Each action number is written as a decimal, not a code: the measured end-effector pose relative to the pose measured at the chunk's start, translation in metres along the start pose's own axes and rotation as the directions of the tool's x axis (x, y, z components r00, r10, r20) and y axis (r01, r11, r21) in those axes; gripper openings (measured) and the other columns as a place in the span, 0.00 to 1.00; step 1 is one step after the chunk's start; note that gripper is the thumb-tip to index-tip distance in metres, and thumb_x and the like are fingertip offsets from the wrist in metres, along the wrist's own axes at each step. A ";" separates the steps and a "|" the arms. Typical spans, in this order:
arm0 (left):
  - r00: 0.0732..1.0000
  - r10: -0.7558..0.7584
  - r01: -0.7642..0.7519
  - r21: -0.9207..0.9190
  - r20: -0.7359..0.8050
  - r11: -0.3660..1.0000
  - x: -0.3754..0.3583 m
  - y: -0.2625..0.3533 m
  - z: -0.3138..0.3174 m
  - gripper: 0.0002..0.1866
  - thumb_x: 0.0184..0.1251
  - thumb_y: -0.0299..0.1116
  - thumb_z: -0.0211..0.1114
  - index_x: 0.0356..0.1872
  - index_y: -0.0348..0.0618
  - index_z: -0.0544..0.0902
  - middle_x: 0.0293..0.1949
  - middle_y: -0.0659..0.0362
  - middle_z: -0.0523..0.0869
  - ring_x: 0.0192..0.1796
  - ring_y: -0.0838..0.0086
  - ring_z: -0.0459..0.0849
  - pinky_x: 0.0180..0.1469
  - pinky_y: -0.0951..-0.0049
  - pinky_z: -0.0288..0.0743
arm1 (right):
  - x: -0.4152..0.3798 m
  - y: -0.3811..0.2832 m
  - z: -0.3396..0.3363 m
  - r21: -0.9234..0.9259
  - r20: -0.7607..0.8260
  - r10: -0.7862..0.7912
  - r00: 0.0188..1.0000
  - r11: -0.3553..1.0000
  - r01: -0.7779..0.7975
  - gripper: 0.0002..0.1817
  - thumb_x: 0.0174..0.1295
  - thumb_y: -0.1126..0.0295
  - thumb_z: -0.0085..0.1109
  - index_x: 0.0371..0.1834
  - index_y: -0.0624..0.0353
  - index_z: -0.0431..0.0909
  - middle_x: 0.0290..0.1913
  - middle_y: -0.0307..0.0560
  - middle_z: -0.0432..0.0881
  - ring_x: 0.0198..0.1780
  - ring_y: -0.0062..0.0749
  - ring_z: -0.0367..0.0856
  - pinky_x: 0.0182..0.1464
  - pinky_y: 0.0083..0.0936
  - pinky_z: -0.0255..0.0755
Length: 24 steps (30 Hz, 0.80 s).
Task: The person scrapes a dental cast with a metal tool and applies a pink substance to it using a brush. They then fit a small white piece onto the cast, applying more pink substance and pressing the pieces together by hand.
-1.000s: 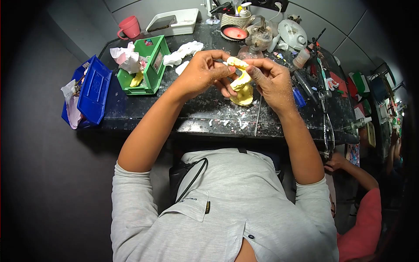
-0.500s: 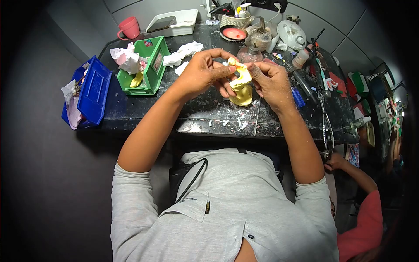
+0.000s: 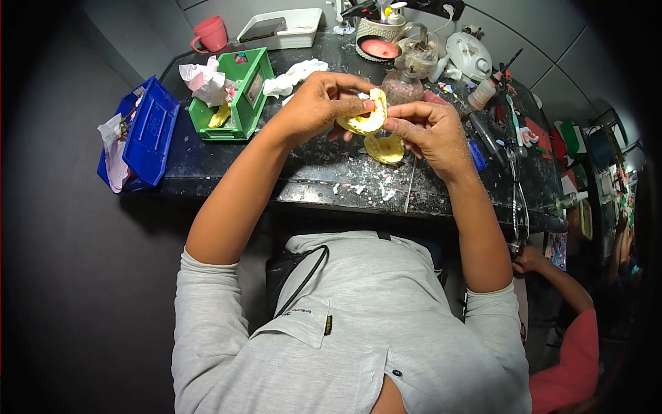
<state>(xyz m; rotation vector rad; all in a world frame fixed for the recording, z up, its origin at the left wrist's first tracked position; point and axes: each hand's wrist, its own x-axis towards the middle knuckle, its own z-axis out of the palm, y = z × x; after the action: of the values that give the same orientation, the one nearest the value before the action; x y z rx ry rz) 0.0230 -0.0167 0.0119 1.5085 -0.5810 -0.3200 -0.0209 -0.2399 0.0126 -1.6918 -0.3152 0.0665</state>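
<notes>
A yellow, horseshoe-shaped dental cast [image 3: 370, 124] is held up above the bench, tilted so its curved ridge shows. My left hand [image 3: 318, 107] grips its left side, thumb on top and fingers behind. The thumb and forefinger of my right hand [image 3: 431, 134] pinch the right edge of the cast; whatever else lies between those fingers is hidden. Just below, a second yellow dental cast [image 3: 385, 149] rests on the dark bench. A thin metal tool [image 3: 410, 186] lies beside it, pointing toward the front edge.
On the dark bench [image 3: 303, 176], scattered with plaster crumbs, stand a green bin [image 3: 256, 103] and blue bin [image 3: 148, 138] on the left. Behind are a pink mug [image 3: 210, 33], white tray [image 3: 300, 31] and glass burner [image 3: 403, 86]. A handpiece [image 3: 487, 134] lies right. Another person's arm [image 3: 562, 279] is at lower right.
The cast in my hands has turned and tipped, with its ridge now facing more toward me. My hands have shifted slightly around it. The view has moved a little.
</notes>
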 end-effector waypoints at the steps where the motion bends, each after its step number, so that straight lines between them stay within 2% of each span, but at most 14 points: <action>1: 1.000 -0.014 0.014 0.028 0.003 1.000 -0.002 0.004 0.001 0.16 0.64 0.32 0.69 0.50 0.32 0.84 0.25 0.57 0.86 0.19 0.79 0.82 0.15 0.83 0.66 | 0.001 0.001 -0.002 -0.016 0.021 0.011 1.000 1.000 -0.011 0.12 0.60 0.70 0.72 0.43 0.66 0.86 0.28 0.36 0.85 0.24 0.08 0.74 0.24 0.07 0.64; 5: 0.999 -0.042 0.042 0.029 -0.002 0.999 -0.003 0.005 0.000 0.15 0.63 0.33 0.71 0.47 0.34 0.86 0.25 0.58 0.86 0.17 0.80 0.80 0.15 0.83 0.64 | 0.000 0.000 0.001 -0.002 0.036 0.025 0.999 1.000 -0.024 0.11 0.60 0.71 0.72 0.42 0.65 0.87 0.31 0.38 0.86 0.29 0.10 0.78 0.29 0.08 0.69; 8: 0.996 -0.092 0.092 0.014 0.008 0.996 -0.002 0.003 -0.001 0.16 0.64 0.30 0.69 0.51 0.34 0.85 0.25 0.59 0.86 0.18 0.83 0.79 0.15 0.84 0.65 | 0.000 -0.001 0.000 -0.064 0.058 0.047 0.997 0.997 -0.043 0.10 0.60 0.71 0.71 0.41 0.64 0.87 0.31 0.37 0.87 0.30 0.11 0.79 0.30 0.10 0.70; 11: 0.996 -0.083 0.084 0.030 -0.026 0.996 -0.002 0.001 0.001 0.17 0.65 0.31 0.67 0.52 0.35 0.85 0.26 0.61 0.86 0.20 0.85 0.78 0.16 0.85 0.64 | -0.001 -0.002 0.002 -0.077 0.053 0.024 0.998 0.997 -0.020 0.10 0.60 0.70 0.72 0.41 0.64 0.88 0.31 0.37 0.87 0.30 0.11 0.79 0.30 0.10 0.70; 13: 0.996 -0.090 0.089 0.027 0.018 0.996 -0.003 0.003 0.000 0.17 0.66 0.31 0.66 0.53 0.35 0.85 0.27 0.62 0.85 0.21 0.87 0.76 0.18 0.87 0.63 | -0.001 -0.004 0.003 -0.080 0.048 0.024 0.999 0.997 -0.020 0.10 0.60 0.70 0.72 0.40 0.64 0.88 0.31 0.38 0.87 0.29 0.11 0.79 0.30 0.10 0.70; 24: 0.993 -0.112 0.111 0.040 0.024 0.993 -0.001 0.001 -0.003 0.17 0.66 0.31 0.67 0.54 0.35 0.85 0.27 0.62 0.85 0.20 0.87 0.75 0.19 0.87 0.63 | -0.001 0.000 0.002 -0.073 0.044 0.027 0.999 0.997 -0.023 0.10 0.60 0.68 0.72 0.40 0.63 0.88 0.29 0.38 0.87 0.25 0.10 0.76 0.26 0.10 0.67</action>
<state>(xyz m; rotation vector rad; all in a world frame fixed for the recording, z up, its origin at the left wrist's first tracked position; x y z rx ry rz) 0.0234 -0.0134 0.0123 1.5795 -0.5277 -0.4172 -0.0220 -0.2379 0.0126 -1.7681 -0.3334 0.1130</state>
